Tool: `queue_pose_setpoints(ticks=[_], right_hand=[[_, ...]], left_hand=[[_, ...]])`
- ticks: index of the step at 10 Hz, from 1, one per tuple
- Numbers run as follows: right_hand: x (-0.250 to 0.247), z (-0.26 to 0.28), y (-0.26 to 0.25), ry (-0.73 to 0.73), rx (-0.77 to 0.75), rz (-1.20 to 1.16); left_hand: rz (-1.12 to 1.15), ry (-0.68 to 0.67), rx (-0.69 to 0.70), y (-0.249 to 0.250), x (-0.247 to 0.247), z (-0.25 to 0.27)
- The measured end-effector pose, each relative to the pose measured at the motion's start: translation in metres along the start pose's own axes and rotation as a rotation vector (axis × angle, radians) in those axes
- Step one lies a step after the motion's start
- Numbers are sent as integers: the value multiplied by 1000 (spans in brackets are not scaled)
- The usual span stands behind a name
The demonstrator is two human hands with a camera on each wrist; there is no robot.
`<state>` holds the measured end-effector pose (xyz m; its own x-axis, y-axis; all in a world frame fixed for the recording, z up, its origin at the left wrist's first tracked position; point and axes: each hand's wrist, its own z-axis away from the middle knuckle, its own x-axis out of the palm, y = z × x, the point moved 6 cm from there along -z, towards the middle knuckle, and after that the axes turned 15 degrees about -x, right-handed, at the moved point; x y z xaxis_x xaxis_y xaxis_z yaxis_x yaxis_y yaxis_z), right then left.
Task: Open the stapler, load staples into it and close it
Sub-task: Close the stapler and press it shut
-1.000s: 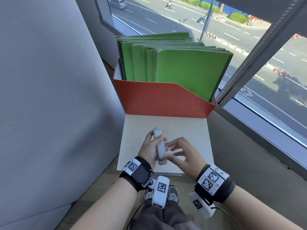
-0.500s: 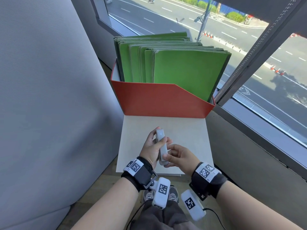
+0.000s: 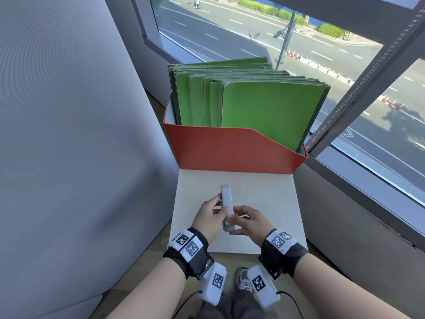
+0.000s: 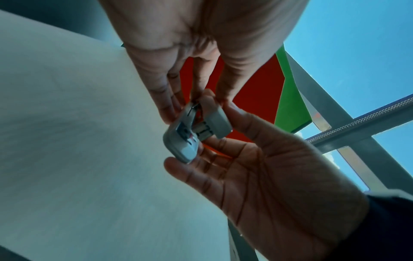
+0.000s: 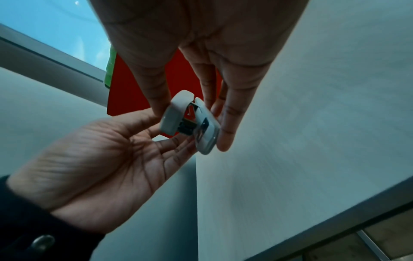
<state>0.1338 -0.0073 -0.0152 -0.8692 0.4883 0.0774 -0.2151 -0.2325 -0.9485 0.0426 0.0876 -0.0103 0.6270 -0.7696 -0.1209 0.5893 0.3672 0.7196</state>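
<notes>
A small pale grey stapler hangs above the white board, pointing away from me. My left hand pinches its left side near the middle. My right hand pinches its near end between thumb and fingers. In the left wrist view the stapler shows a gap between top cover and base, with the metal magazine inside. The right wrist view shows the same stapler with my right fingers along its base. No loose staples are in view.
A red file box full of green folders stands at the far edge of the board. A grey padded wall rises on the left. The window sill and frame run along the right.
My right hand's spread fingers have closed onto the stapler's near end. The stapler now points more straight away from me, and my left hand's grip has shifted to its side.
</notes>
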Motion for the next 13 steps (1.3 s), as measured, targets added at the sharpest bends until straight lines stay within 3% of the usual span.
queue_pose_setpoints(ticks=[2, 6, 10, 13], right_hand=[[22, -40, -6, -80, -58, 254], [67, -106, 4, -154, 2, 429], [70, -119, 30, -142, -2, 539], [47, -100, -5, -114, -2, 592]], left_hand=[[-42, 91, -57, 6, -31, -22], [-41, 157, -117, 12, -77, -72], [-151, 239, -115, 7, -78, -80], [-203, 253, -113, -20, -78, -81]])
